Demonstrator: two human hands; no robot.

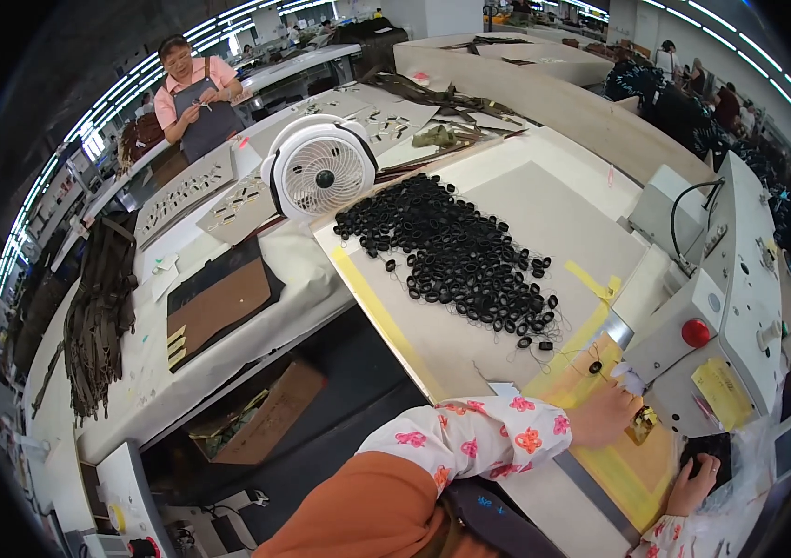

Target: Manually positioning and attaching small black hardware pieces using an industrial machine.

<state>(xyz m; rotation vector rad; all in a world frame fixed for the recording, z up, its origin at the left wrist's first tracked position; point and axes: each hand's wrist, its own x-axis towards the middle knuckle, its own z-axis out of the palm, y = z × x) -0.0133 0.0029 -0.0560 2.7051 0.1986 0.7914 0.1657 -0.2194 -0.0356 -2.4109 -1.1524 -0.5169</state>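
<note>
Brass piece [642, 425] under left hand [605, 416] (touching)

Bright, even ceiling strip lighting, soft shadows; heavy fisheye bending and dark corners.

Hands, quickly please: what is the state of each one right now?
Left hand: closed at the sewing machine, fingers on a small brass-coloured piece.
Right hand: resting on a black piece; grip cannot be told.

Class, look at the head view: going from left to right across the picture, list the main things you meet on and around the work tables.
Hanging dark straps → brown board → white fan → heap of black rings → left hand → red button → yellow tag.
</note>
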